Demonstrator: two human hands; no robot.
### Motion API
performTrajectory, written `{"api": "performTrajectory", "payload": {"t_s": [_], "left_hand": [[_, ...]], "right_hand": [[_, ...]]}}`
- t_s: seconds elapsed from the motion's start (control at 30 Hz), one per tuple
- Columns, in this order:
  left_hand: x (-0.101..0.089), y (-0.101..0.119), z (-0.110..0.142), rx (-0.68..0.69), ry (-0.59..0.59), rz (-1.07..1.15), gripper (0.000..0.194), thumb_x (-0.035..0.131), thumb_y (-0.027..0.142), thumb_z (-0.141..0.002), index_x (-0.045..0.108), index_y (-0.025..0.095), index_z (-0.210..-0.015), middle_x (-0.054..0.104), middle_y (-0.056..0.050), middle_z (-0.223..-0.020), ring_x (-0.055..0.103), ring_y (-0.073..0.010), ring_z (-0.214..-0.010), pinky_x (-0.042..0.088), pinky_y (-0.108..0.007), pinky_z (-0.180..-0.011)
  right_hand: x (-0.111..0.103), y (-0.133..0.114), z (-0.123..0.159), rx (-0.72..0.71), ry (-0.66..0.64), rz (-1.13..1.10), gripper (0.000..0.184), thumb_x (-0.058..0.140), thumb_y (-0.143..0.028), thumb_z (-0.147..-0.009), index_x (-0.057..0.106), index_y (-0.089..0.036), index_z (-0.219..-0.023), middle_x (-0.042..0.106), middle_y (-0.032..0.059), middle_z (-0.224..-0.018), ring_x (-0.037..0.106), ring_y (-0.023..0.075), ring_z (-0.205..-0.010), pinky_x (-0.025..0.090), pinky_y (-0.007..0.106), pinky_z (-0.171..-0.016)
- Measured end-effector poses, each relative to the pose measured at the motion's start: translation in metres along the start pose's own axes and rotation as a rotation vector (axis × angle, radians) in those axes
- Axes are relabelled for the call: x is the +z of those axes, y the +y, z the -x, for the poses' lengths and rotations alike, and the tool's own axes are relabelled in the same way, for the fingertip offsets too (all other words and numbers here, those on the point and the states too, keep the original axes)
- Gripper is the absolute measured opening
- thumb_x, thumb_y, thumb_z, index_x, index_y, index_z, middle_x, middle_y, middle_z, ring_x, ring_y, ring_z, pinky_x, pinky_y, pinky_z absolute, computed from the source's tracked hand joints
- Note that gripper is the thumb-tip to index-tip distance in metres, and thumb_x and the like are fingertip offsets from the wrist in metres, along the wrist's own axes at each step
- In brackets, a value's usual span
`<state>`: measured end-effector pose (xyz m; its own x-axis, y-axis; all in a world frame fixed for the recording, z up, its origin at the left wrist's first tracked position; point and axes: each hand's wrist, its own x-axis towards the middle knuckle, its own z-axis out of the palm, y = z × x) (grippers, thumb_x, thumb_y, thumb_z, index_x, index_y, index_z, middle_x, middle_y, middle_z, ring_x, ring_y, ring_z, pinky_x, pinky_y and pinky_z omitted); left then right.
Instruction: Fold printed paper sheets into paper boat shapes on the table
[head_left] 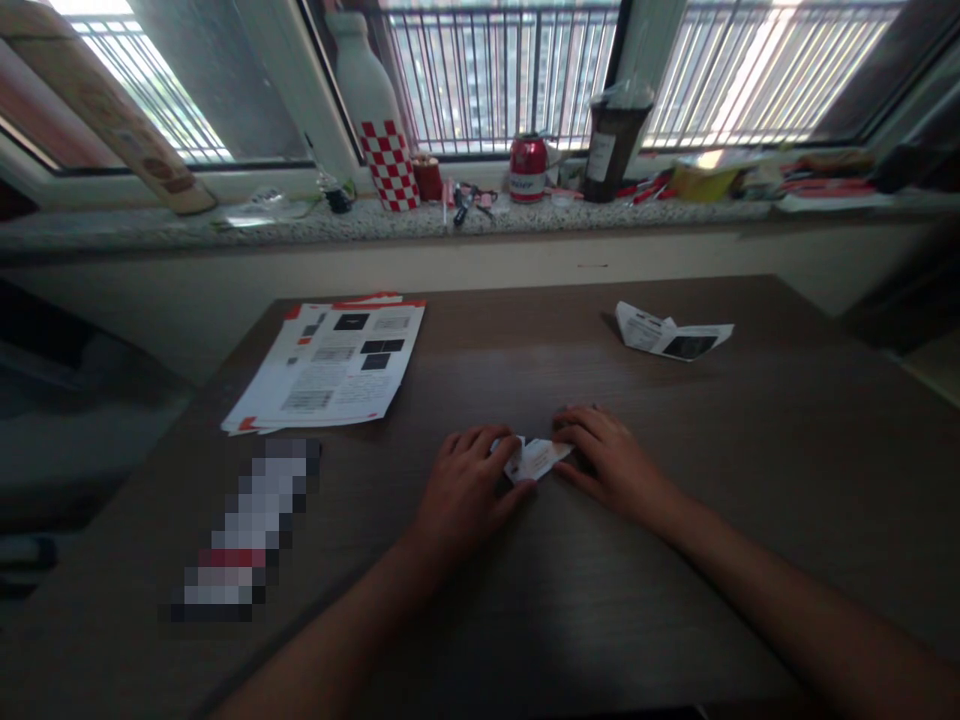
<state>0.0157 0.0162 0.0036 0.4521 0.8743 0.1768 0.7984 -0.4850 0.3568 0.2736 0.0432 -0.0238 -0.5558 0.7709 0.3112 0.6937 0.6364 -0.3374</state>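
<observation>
Folded paper (535, 460) lies on the tabletop (495, 375), long axis left to right, narrowing rightward, a blunt corner toward the near side. It sits between the left hand (466, 482), which grasps its left end in thumb and fingers, hiding that part, and the right hand (613, 462), whose fingers meet the right tip; whether they grip I cannot tell.

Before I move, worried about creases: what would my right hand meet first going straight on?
Your right hand would likely first meet the small, folded white printed paper just ahead; exact contact is unclear.
</observation>
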Motion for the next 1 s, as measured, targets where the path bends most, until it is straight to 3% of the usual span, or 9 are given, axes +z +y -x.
{"api": "performTrajectory", "payload": {"t_s": [0.3,0.43,0.67,1.0], "left_hand": [[0.002,-0.009,0.001,0.029,0.005,0.078,0.071,0.083,0.041,-0.088,0.051,0.025,-0.15,0.062,-0.01,-0.142,0.058,-0.033,-0.13,0.051,-0.052,-0.109],[0.0,-0.006,0.001,0.04,-0.003,0.086,0.067,0.081,0.037,-0.089,0.052,0.024,-0.149,0.062,-0.01,-0.14,0.057,-0.0319,-0.129,0.052,-0.05,-0.108],[-0.002,-0.004,0.001,0.075,0.015,0.106,0.063,0.078,0.03,-0.089,0.053,0.024,-0.147,0.059,-0.013,-0.138,0.056,-0.0334,-0.13,0.053,-0.052,-0.107],[-0.003,-0.004,0.003,0.15,0.032,0.194,0.062,0.077,0.021,-0.088,0.05,0.026,-0.143,0.054,-0.013,-0.145,0.056,-0.0333,-0.133,0.053,-0.053,-0.109]], "right_hand": [[-0.004,0.0,-0.003,-0.03,0.016,-0.12,0.021,0.069,-0.034,-0.097,0.063,-0.025,-0.116,0.067,0.0138,-0.133,0.062,0.0331,-0.126,0.047,0.061,-0.109],[-0.006,0.0,-0.003,-0.031,0.018,-0.15,0.022,0.07,-0.037,-0.097,0.065,-0.024,-0.114,0.067,0.0139,-0.131,0.061,0.0329,-0.125,0.051,0.056,-0.105],[-0.013,0.001,0.0,-0.029,0.003,-0.177,0.041,0.075,-0.043,-0.093,0.066,-0.024,-0.128,0.061,0.0161,-0.139,0.056,0.0347,-0.134,0.049,0.057,-0.11],[-0.017,0.0,0.004,0.018,0.013,-0.254,0.046,0.077,-0.03,-0.09,0.064,-0.026,-0.134,0.057,0.0154,-0.146,0.058,0.0337,-0.136,0.051,0.056,-0.11]]}}
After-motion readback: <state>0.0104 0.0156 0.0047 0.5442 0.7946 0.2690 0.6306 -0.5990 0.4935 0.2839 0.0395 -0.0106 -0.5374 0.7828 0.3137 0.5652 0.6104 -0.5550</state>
